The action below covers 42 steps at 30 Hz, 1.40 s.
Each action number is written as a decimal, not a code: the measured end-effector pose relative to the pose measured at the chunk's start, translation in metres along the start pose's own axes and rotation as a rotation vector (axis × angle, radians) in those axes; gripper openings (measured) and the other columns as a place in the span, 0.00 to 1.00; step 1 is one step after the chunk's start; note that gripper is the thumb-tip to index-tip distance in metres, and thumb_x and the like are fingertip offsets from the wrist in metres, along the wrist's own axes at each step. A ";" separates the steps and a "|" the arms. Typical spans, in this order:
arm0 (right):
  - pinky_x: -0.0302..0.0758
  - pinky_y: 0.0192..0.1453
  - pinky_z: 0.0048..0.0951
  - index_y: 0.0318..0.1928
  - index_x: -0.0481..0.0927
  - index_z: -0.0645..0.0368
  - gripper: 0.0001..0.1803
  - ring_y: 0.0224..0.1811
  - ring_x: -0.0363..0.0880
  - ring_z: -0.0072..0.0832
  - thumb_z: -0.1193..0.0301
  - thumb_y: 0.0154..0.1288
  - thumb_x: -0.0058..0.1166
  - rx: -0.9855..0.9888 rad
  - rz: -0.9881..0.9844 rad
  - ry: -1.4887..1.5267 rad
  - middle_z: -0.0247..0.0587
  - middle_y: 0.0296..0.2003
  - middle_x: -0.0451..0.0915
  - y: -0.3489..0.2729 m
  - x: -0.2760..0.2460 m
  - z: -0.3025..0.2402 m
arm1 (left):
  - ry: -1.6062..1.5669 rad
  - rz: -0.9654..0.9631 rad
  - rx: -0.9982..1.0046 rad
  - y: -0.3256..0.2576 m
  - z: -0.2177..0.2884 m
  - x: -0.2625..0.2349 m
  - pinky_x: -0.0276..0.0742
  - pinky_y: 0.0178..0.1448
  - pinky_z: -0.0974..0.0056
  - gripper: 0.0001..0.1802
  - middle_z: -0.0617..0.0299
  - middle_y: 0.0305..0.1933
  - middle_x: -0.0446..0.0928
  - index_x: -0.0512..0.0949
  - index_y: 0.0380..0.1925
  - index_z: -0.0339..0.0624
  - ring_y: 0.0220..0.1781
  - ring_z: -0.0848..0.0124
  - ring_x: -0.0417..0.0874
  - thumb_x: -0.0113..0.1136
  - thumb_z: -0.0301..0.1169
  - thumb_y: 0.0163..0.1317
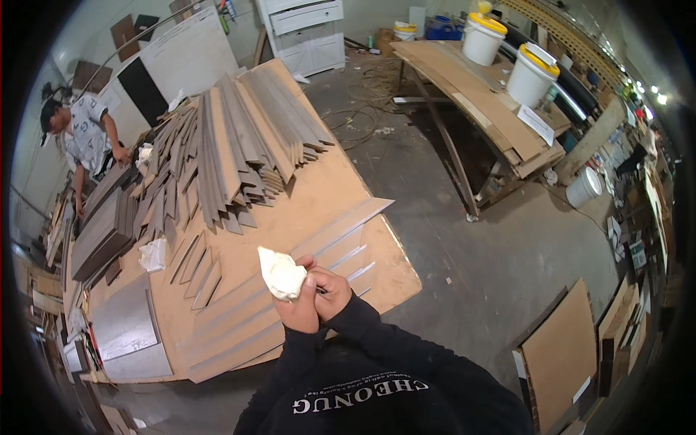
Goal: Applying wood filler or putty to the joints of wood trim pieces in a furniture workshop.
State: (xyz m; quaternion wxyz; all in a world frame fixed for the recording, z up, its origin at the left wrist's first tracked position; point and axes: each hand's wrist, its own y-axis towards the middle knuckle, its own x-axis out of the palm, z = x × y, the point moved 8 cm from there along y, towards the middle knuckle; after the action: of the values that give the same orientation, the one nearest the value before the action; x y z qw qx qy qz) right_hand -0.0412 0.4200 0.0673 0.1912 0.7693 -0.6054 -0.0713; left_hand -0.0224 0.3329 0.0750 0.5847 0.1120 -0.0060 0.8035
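A crumpled white cloth (284, 277) is bunched up in front of my chest, above the near part of the worktable (290, 199). My left hand (299, 313) is closed round the cloth from below. Against its side rests my right hand (330, 292), fingers curled in and the thumb by the cloth; whether it grips the cloth too is hard to make out. Under my hands lie long flat strips (239, 322) with mitred ends and silvery edges. A large heap of grey-brown strips (232, 138) covers the far part of the table.
At the table's left side a co-worker (90, 134) bends over a stack of dark boards (109, 225). Another white cloth (152, 255) lies nearby. Buckets with yellow rims (484, 40) stand on a second table (471, 94) at the far right. Panels (562, 355) lean at right.
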 end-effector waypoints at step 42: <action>0.70 0.53 0.23 0.49 0.72 0.64 0.13 0.45 0.74 0.22 0.76 0.64 0.49 0.467 0.068 0.215 0.38 0.43 0.75 -0.020 -0.086 0.044 | -0.739 -0.290 -0.407 0.024 -0.043 -0.019 0.68 0.19 0.71 0.23 0.55 0.36 0.75 0.61 0.59 0.38 0.19 0.72 0.72 0.44 0.34 0.65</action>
State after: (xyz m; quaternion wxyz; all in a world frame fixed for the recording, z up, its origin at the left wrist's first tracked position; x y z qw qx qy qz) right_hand -0.0601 0.4970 0.0092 0.0737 0.7751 -0.6070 0.1591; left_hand -0.0472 0.3137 0.0323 0.6600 0.2739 -0.3566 0.6018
